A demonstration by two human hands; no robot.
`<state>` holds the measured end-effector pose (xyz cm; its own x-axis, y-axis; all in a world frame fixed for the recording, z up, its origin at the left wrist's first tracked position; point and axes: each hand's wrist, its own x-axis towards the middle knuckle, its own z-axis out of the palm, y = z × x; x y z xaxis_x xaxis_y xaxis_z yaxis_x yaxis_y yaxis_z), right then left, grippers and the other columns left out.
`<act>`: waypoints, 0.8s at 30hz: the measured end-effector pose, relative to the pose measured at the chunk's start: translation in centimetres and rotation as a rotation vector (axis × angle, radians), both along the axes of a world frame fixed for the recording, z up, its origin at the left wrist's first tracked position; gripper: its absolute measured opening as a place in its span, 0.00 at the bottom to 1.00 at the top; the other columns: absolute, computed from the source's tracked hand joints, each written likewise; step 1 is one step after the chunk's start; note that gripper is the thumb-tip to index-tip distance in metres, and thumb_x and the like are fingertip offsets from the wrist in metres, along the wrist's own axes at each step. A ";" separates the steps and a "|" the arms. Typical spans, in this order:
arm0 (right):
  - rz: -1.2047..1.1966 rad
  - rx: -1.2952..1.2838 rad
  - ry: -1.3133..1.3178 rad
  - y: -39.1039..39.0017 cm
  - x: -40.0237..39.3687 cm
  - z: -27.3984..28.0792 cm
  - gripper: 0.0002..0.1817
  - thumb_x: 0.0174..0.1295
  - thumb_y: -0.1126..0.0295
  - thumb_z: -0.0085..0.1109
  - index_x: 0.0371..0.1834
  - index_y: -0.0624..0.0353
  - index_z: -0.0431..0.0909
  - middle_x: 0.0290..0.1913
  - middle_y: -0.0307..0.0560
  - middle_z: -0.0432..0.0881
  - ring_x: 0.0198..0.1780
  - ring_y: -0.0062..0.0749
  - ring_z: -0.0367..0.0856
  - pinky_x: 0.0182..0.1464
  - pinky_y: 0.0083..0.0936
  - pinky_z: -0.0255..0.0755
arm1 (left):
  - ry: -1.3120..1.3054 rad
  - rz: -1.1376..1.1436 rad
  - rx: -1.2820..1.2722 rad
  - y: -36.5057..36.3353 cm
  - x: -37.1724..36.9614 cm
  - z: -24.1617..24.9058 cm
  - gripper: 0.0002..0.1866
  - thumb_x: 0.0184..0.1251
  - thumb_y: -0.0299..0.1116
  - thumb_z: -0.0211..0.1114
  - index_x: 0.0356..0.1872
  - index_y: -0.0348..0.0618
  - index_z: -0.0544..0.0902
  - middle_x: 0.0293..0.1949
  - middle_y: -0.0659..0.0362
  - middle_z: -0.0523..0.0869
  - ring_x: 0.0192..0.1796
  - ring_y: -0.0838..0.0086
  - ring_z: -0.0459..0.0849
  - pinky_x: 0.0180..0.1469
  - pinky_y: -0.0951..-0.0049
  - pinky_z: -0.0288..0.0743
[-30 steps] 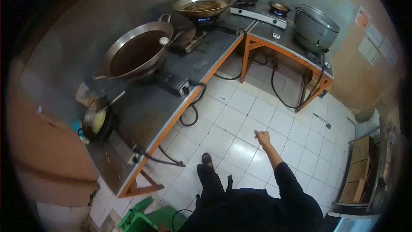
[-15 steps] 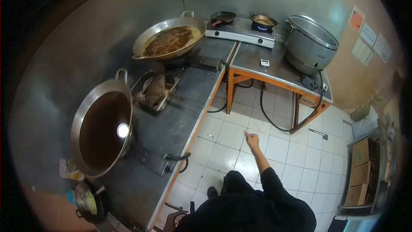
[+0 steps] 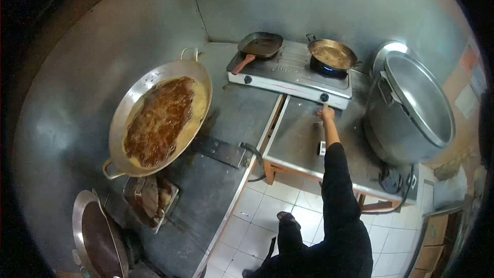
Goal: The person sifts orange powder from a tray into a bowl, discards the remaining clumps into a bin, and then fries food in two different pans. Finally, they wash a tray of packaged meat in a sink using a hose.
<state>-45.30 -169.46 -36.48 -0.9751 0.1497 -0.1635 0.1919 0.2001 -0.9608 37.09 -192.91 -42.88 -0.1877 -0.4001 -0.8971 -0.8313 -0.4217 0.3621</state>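
Observation:
My right hand (image 3: 326,113) reaches forward to the front of a silver two-burner gas stove (image 3: 288,88). Its fingers are mostly curled in, and the foremost fingertip is at the lower edge of the black right-hand knob (image 3: 324,97). Whether it touches the knob is too small to tell. Above that knob, a small two-handled wok (image 3: 333,54) with brownish liquid sits over a blue flame. On the left burner rests a dark square pan (image 3: 261,45) with a reddish-brown handle. My left hand is out of view.
A large wok (image 3: 119,123) of bubbling oil stands on the left counter, with a second wok (image 3: 80,226) of dark liquid nearer me. To the right is a big metal pot (image 3: 396,123). A small white device (image 3: 322,148) lies beside my right forearm. Hoses hang below the table edges.
I have moved forward to the stove. My right hand has gone from over the floor tiles up to the right-hand knob. The woks now appear nearer and lower.

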 end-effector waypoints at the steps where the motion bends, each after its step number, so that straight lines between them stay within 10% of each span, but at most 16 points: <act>1: -0.008 -0.155 -0.106 -0.4 -1.1 1.2 0.26 0.60 0.51 0.53 0.36 0.70 0.75 0.27 0.53 0.81 0.23 0.32 0.80 0.21 0.21 0.71 | -0.004 0.035 -0.008 -0.1 -1.3 0.4 0.28 0.61 0.52 0.52 0.57 0.43 0.72 0.52 0.45 0.75 0.51 0.56 0.75 0.48 0.55 0.73; 5: -0.210 -0.007 -0.065 -2.4 -3.0 3.3 0.23 0.52 0.53 0.59 0.18 0.67 0.78 0.18 0.47 0.80 0.22 0.30 0.78 0.27 0.24 0.71 | -0.014 0.185 -0.040 0.5 -3.0 2.1 0.29 0.61 0.54 0.51 0.56 0.43 0.72 0.52 0.46 0.76 0.50 0.56 0.76 0.46 0.55 0.74; 8: -0.266 0.565 0.238 -2.8 -2.6 2.8 0.21 0.50 0.55 0.58 0.26 0.67 0.80 0.28 0.60 0.81 0.33 0.53 0.81 0.40 0.40 0.73 | -0.052 0.346 -0.024 4.4 0.8 2.2 0.30 0.61 0.55 0.51 0.56 0.43 0.72 0.51 0.46 0.76 0.49 0.56 0.77 0.45 0.55 0.75; 13: 0.073 0.954 0.392 -2.2 0.0 4.9 0.17 0.58 0.61 0.52 0.44 0.61 0.69 0.42 0.57 0.77 0.39 0.55 0.78 0.40 0.45 0.71 | -0.245 0.539 0.233 16.5 11.2 0.4 0.31 0.61 0.57 0.51 0.56 0.44 0.72 0.51 0.46 0.77 0.47 0.56 0.79 0.43 0.55 0.77; 16: 0.219 1.173 0.314 -3.2 3.9 8.3 0.21 0.56 0.50 0.54 0.30 0.61 0.77 0.33 0.59 0.80 0.38 0.55 0.80 0.37 0.46 0.73 | -0.054 0.578 0.406 23.8 17.8 -0.7 0.32 0.61 0.59 0.51 0.56 0.44 0.73 0.50 0.46 0.77 0.46 0.56 0.80 0.42 0.55 0.78; 18: 0.526 1.155 0.392 -6.4 9.7 10.5 0.20 0.56 0.52 0.54 0.33 0.62 0.79 0.33 0.61 0.81 0.38 0.54 0.80 0.36 0.44 0.74 | 0.427 0.701 0.164 25.7 19.2 0.6 0.30 0.59 0.59 0.51 0.54 0.47 0.75 0.45 0.53 0.81 0.38 0.60 0.83 0.35 0.63 0.78; 20: 1.033 0.816 0.493 -10.1 17.9 11.3 0.21 0.56 0.54 0.55 0.35 0.63 0.80 0.34 0.60 0.81 0.39 0.50 0.81 0.38 0.38 0.74 | -0.112 0.438 0.303 23.2 15.8 1.6 0.28 0.61 0.60 0.50 0.49 0.49 0.79 0.47 0.56 0.81 0.39 0.63 0.83 0.35 0.63 0.77; 21: 1.323 0.273 0.483 -11.9 22.6 10.9 0.23 0.60 0.48 0.51 0.37 0.60 0.76 0.37 0.55 0.80 0.36 0.41 0.78 0.38 0.35 0.70 | -0.191 0.390 0.284 21.9 13.0 4.6 0.28 0.62 0.59 0.49 0.46 0.47 0.81 0.43 0.56 0.83 0.37 0.65 0.84 0.34 0.65 0.77; 24: 1.612 -0.077 0.434 -19.1 37.7 13.6 0.20 0.67 0.54 0.42 0.40 0.61 0.75 0.35 0.50 0.80 0.35 0.37 0.78 0.40 0.32 0.70 | -0.089 0.345 0.177 18.2 10.9 8.3 0.31 0.63 0.59 0.48 0.35 0.36 0.83 0.28 0.53 0.84 0.29 0.70 0.82 0.32 0.71 0.76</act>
